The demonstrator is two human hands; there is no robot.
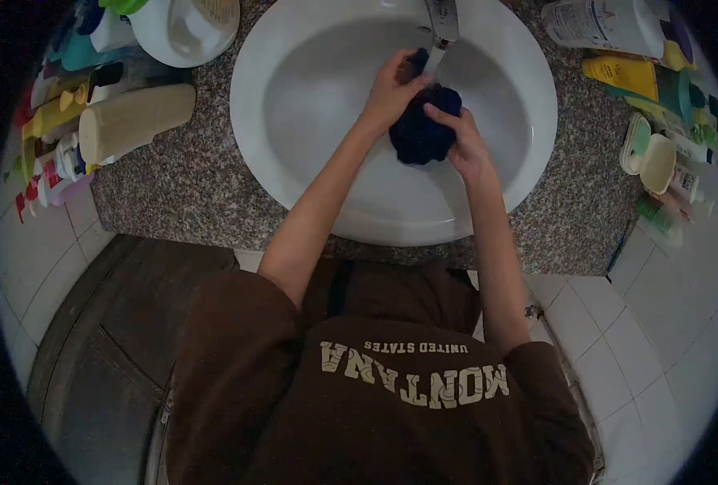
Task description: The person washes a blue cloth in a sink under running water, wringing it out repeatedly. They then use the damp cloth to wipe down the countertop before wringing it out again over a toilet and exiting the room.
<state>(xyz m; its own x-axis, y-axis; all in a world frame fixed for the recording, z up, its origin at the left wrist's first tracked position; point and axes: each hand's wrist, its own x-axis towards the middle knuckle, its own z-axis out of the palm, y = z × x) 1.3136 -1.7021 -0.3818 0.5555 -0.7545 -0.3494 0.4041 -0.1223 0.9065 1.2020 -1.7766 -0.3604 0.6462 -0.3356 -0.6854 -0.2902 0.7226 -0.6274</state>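
A dark blue cloth [424, 137], bunched up, is held over the white sink [254, 121] under the faucet [442, 20]. A pale stream of water appears to run from the spout onto it. My left hand [395, 89] grips the cloth's upper left part, close to the stream. At the cloth's right side, my right hand [462, 137] is closed on it with the thumb lying across the top. Some fingers of both hands are hidden behind the cloth.
A speckled granite counter [205, 178] surrounds the sink. Bottles crowd its left side, including a large white jug [185, 32] and a beige bottle [137, 121]. On the right stand a white container [601, 24], a yellow tube [622, 74] and an opened soap box [648, 149].
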